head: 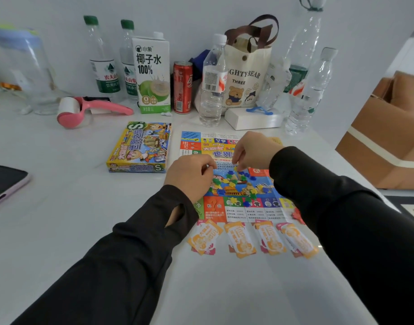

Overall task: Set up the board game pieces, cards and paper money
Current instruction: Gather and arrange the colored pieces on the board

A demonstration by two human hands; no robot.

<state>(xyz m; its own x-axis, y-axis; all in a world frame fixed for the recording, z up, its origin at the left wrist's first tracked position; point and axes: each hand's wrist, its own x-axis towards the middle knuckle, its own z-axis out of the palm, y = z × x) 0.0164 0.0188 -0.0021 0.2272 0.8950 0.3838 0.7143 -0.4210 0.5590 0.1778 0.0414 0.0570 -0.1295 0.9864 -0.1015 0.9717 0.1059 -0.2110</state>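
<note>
White table [72,231], game board [213,208] right of its box [140,146], small coloured pieces [231,177] scattered mid-board, left hand [189,175] and right hand [254,150] curled over them, we cannot tell whether either grips one.

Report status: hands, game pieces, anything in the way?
Left hand and right hand above board, fingers curled at small pieces; grip unclear. Four card stacks before board. Nothing blocks hands.
</note>
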